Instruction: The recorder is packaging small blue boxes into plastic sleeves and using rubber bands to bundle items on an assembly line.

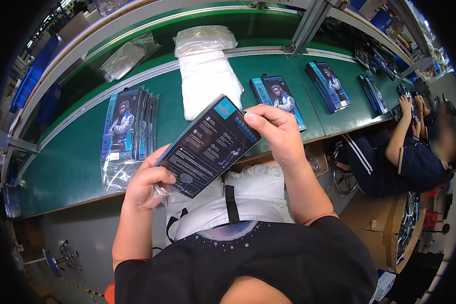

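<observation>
Head cam: from here I see the left hand [146, 183] gripping a black retail box [207, 147] by its near-left end and the right hand [285, 136] pinching its far-right end, over the green bench's [50, 175] near edge, so I'd smooth that clear plastic [160, 193] gently.

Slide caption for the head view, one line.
Left hand and right hand hold a dark box at a green bench, with bagged boxes at left.
</observation>
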A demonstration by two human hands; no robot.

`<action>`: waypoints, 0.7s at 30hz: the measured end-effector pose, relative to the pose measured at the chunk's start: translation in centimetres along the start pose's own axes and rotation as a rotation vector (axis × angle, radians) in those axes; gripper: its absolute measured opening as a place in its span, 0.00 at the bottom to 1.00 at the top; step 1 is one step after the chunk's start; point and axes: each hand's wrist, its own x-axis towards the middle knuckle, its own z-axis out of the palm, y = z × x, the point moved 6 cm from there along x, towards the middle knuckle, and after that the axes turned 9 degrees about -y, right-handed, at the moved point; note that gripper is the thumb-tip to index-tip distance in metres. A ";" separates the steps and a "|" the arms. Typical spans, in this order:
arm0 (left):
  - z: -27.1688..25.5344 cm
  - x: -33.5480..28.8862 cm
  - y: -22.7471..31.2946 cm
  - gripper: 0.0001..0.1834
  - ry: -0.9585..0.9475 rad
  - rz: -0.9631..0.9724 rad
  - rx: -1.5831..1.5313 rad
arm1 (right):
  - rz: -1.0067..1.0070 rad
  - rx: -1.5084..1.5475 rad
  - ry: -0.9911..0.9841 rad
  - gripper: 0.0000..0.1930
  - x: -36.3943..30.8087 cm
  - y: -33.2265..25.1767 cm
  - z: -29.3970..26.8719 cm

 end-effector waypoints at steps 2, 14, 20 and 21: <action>0.4 -0.2 0.1 0.35 -0.019 0.002 0.008 | 0.005 0.038 0.035 0.10 0.2 0.3 -0.1; -0.7 -6.1 8.5 0.31 0.570 0.863 0.856 | -0.199 -0.720 0.499 0.34 -0.2 -0.9 -5.1; -2.9 -2.9 7.3 0.30 0.874 0.434 2.094 | 0.326 -1.412 0.462 0.45 0.0 4.2 -8.1; -2.5 -2.8 7.6 0.31 0.868 0.427 2.095 | 0.327 -1.410 0.461 0.45 -0.1 3.9 -8.2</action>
